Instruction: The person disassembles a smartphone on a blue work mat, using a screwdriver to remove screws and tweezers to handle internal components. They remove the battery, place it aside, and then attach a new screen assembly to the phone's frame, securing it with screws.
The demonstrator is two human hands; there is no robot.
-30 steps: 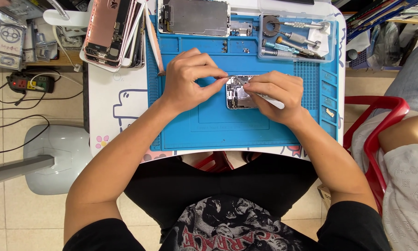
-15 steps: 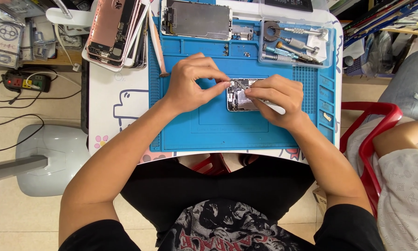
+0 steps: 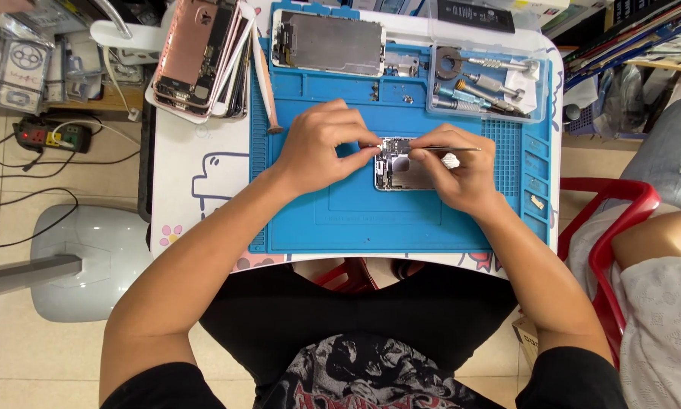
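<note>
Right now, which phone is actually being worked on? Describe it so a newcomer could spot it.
Find the blue work mat covering the small white table. At its centre, between the left hand and right hand, lies an opened silver phone body. Unlike the stacked pink phone shells off the mat, it lies alone, insides exposed.

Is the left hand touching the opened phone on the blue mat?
Touching. The head view shows the left hand with its fingertips pressed on the upper left corner of the opened phone.

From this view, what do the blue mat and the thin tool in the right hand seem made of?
Blue mat: probably silicone or rubber, matte, with moulded ridges and compartments. Thin tool in the right hand: looks like bare metal, slim and shiny, possibly tweezers.
</note>
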